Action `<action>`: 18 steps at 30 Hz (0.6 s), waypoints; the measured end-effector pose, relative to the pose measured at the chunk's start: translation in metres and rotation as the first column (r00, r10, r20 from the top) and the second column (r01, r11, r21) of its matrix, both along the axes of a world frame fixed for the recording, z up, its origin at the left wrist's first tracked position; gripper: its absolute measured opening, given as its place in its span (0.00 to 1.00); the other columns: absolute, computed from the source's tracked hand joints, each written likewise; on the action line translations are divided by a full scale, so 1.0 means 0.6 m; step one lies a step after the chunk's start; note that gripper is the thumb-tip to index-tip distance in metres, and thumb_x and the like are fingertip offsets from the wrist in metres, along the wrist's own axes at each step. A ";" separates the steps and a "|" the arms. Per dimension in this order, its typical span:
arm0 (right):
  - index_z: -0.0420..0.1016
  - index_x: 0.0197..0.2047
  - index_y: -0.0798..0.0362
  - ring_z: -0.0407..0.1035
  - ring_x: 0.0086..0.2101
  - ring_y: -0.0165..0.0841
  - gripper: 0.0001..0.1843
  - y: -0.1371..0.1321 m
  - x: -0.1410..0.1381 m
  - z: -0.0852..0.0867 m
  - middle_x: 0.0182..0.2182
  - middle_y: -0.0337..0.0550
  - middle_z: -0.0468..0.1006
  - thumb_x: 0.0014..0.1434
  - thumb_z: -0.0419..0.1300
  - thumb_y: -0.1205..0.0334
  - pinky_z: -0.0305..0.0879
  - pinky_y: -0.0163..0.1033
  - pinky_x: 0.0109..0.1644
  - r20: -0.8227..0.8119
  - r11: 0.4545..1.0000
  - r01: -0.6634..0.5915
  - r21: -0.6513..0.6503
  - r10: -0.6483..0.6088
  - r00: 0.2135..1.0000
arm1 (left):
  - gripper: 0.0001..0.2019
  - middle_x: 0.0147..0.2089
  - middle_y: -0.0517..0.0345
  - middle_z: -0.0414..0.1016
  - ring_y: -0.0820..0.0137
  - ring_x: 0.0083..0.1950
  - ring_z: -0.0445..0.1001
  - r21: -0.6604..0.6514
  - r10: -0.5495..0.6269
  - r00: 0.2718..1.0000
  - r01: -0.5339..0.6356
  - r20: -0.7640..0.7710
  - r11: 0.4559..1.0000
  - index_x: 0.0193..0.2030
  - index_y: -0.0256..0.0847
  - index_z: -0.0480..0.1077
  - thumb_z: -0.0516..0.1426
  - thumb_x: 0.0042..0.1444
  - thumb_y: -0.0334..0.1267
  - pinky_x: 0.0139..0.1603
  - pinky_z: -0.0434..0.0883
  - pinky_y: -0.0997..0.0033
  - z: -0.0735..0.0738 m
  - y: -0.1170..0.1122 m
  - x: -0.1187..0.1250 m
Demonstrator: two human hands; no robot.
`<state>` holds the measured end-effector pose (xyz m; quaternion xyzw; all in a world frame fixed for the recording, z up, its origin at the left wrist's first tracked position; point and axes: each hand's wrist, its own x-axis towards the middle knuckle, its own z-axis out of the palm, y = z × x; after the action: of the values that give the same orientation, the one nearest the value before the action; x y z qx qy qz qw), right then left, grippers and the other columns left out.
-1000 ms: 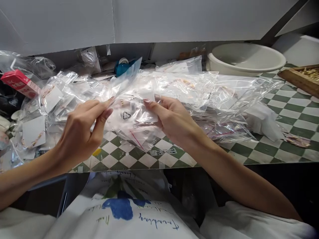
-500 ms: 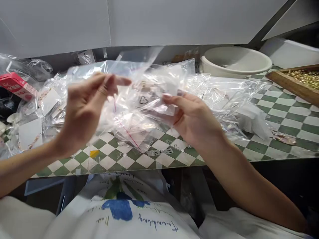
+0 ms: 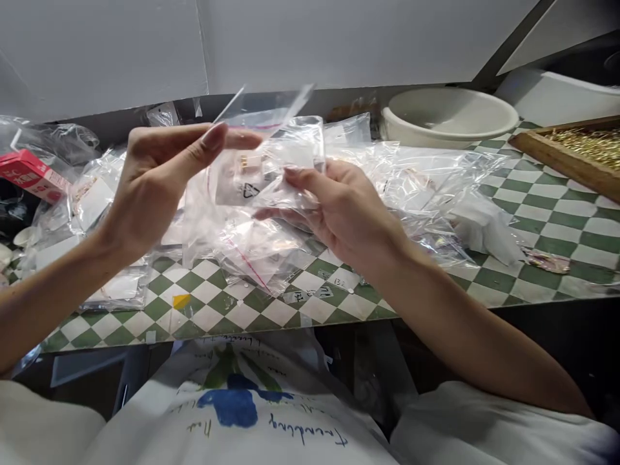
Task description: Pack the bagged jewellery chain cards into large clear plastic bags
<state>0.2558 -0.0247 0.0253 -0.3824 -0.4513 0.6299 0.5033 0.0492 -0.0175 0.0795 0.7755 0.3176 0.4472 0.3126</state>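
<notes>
Both my hands hold up a small clear zip bag (image 3: 265, 169) above the checkered table (image 3: 547, 213). The bag carries a printed recycling triangle and has a white card with small gold pieces inside. My left hand (image 3: 159, 177) pinches the bag's upper left edge between thumb and fingers. My right hand (image 3: 334, 210) grips the bag's right side from below, thumb on top. Beneath them lies a heap of more clear bags (image 3: 252, 248), some with red zip strips.
A white basin (image 3: 448, 116) stands at the back right, and a wooden tray of gold pieces (image 3: 576, 152) at the far right. A red box (image 3: 26, 174) and white cards in bags (image 3: 92, 200) lie at the left. Crumpled white paper (image 3: 484, 229) rests on the right.
Both hands have lifted the small bag up off the heap. My left hand has risen and shifted its pinch to the bag's top edge.
</notes>
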 end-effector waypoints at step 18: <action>0.77 0.37 0.50 0.78 0.41 0.39 0.12 0.014 -0.038 -0.028 0.32 0.45 0.79 0.64 0.64 0.50 0.82 0.46 0.44 0.074 0.933 -0.353 -0.068 0.358 0.931 | 0.17 0.45 0.66 0.87 0.75 0.51 0.85 -0.137 -0.119 0.973 0.093 -0.196 0.986 0.40 0.38 0.80 0.51 0.73 0.25 0.55 0.81 0.71 -0.041 0.043 0.140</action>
<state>0.2330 -0.0165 0.0086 -0.3341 -0.5171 0.7056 0.3509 0.1333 0.0084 0.0551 0.8116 0.3338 0.3269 0.3507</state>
